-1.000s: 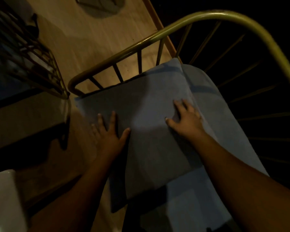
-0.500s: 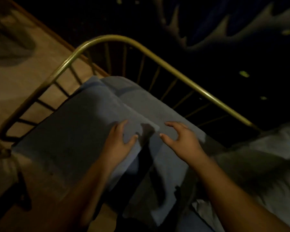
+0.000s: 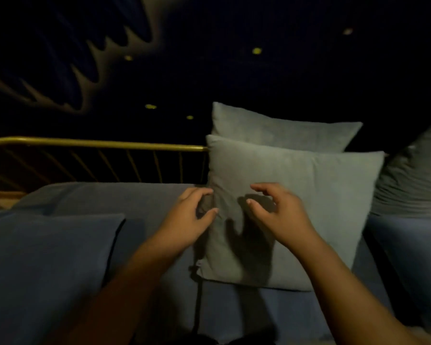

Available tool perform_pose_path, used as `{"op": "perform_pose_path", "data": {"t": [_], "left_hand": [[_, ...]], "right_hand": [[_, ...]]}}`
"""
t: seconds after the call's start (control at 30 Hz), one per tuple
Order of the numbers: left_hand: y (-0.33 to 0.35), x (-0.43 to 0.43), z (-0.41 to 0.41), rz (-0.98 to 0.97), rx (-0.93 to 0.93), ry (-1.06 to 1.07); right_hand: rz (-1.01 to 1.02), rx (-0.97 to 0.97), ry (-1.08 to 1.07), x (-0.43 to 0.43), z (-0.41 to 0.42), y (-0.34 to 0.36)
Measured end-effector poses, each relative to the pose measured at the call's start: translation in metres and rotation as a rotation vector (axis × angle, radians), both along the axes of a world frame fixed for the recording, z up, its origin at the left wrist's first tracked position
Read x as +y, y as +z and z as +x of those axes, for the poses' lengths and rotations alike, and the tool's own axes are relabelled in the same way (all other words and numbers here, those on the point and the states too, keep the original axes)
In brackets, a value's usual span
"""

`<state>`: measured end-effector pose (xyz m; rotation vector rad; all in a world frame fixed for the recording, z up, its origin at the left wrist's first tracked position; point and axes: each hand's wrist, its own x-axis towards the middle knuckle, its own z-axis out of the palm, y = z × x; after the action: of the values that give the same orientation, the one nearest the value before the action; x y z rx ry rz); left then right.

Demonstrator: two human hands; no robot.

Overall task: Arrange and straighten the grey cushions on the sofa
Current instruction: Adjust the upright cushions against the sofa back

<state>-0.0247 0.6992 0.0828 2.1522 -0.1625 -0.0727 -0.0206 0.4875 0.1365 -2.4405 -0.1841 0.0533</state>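
Observation:
A grey cushion (image 3: 309, 200) leans upright against the sofa's back, with a second grey cushion (image 3: 279, 131) standing behind it and showing above its top edge. My left hand (image 3: 189, 215) hovers at the front cushion's left edge, fingers curled and apart, holding nothing. My right hand (image 3: 276, 212) is in front of the cushion's face, fingers spread and bent, casting a shadow on the fabric. Whether either hand touches the cushion I cannot tell. A flat blue-grey cushion (image 3: 47, 260) lies at the left on the sofa seat (image 3: 139, 200).
A brass rail with thin spindles (image 3: 97, 144) runs along the sofa's back at the left. A ribbed grey cushion (image 3: 413, 180) sits at the far right, above another blue pad (image 3: 408, 250). The background is very dark.
The view has swung right from the sofa's railed end to its middle. Both hands left the flat blue-grey cushion and now reach at the upright grey cushion.

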Motion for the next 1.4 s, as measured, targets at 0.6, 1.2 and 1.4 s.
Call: {"op": "perform_pose_path", "data": {"t": [0.6,1.2,1.4], "left_hand": [[-0.079,-0.087,0.013,-0.240,0.424,0.387],[-0.014,0.044,-0.030,-0.414,0.294,0.458],[0.004,0.163,-0.033,-0.453,0.366,0.652]], "right_hand": [[0.556,0.280,-0.506,-0.241,-0.021,-0.114],[0.651,0.078,-0.312,-0.085,-0.029,-0.080],[0.608,0.120,-0.110,0.043,-0.001,-0.077]]}}
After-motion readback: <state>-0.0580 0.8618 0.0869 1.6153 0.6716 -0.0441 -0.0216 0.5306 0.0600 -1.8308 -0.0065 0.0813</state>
